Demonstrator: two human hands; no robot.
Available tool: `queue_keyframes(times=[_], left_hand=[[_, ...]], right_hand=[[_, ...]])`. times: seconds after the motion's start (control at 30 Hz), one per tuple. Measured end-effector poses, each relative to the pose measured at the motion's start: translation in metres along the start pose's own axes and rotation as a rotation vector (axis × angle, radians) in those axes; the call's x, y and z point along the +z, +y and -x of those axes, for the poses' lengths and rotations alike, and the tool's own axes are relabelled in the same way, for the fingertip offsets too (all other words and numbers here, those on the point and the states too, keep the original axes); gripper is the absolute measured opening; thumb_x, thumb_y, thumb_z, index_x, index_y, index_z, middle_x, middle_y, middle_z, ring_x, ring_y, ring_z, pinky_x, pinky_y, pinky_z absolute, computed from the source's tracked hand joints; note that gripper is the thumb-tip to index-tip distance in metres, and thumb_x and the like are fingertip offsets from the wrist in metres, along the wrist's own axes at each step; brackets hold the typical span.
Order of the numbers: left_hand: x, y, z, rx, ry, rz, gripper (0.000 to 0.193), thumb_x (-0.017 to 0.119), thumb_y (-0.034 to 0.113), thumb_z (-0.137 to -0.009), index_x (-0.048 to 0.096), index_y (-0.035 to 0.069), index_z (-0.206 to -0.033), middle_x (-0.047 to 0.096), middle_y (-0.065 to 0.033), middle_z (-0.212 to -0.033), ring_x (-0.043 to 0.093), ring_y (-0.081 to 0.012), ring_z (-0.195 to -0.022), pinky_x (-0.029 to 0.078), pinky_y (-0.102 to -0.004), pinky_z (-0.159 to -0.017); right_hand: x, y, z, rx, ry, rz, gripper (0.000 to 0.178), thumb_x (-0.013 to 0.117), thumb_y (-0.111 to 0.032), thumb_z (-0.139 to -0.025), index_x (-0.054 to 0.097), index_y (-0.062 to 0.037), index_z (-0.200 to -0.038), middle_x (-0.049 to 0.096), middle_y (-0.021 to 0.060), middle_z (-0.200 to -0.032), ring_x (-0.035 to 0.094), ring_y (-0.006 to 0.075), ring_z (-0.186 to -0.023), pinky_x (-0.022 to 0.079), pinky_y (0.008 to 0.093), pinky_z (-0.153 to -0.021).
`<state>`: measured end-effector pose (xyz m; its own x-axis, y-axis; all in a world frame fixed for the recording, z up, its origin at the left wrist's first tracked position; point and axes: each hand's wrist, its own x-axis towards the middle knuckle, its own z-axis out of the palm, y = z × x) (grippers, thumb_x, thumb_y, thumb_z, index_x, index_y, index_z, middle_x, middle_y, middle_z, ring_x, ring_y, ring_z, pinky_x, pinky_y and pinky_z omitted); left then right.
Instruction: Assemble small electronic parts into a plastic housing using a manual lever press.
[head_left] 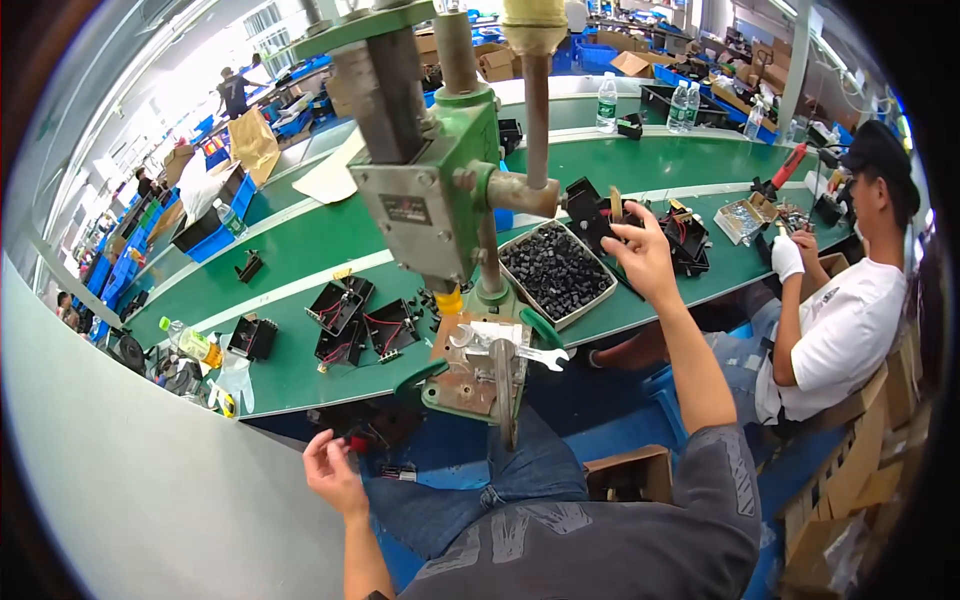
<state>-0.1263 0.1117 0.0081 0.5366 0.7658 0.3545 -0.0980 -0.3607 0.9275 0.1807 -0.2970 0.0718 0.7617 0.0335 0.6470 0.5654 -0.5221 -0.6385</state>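
Near black boxes (583, 200), the right hand (647, 256) has bent fingers. The left hand (336, 480) curls loosely (their hold, one cannot tell).

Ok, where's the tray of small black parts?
In the head view, the tray sits right of the green press on the bench, left of the right hand.

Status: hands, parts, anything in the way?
Left hand off bench edge, grip unclear. Right hand by black casing, contact unclear. Green press stands between both hands.

Top of the green press (455, 205) beyond the view's upper edge
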Motion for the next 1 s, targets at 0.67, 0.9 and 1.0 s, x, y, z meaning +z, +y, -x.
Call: queue_keyframes(times=[0.67, 0.9, 1.0], left_hand=[[0.016, 0.037, 0.012, -0.070, -0.521, 0.662, 0.053, 0.051, 0.001, -0.086, 0.048, 0.003, -0.138, 0.057, -0.0143, -0.126, 0.057, -0.0223, -0.108, 0.047, -0.0317, -0.092], [-0.019, 0.010, 0.011, -0.336, -0.879, 0.708, 0.055, 0.043, 0.004, -0.082, 0.050, 0.002, -0.136, 0.064, -0.0136, -0.112, 0.060, -0.0192, -0.097, 0.046, -0.0252, -0.086], [-0.017, 0.009, 0.008, -0.337, -0.985, 0.639, 0.054, 0.044, 0.004, -0.082, 0.051, 0.003, -0.136, 0.064, -0.0122, -0.112, 0.059, -0.0180, -0.098, 0.045, -0.0255, -0.088]], right_hand=[[0.027, -0.291, 0.179, -0.052, -0.758, -0.520, 0.029, 0.069, 0.006, -0.082, 0.071, 0.0021, -0.110, 0.064, 0.0142, -0.115, 0.061, 0.0162, -0.079, 0.050, 0.0261, -0.071], [0.076, -0.280, 0.159, -0.111, -0.728, -0.500, 0.030, 0.069, 0.012, -0.075, 0.074, 0.0001, -0.103, 0.069, 0.0083, -0.089, 0.056, 0.0136, -0.065, 0.043, 0.0236, -0.056], [0.083, -0.270, 0.160, -0.132, -0.766, -0.494, 0.028, 0.067, 0.013, -0.075, 0.074, -0.0004, -0.099, 0.068, 0.0081, -0.088, 0.056, 0.0137, -0.065, 0.044, 0.0237, -0.056]])
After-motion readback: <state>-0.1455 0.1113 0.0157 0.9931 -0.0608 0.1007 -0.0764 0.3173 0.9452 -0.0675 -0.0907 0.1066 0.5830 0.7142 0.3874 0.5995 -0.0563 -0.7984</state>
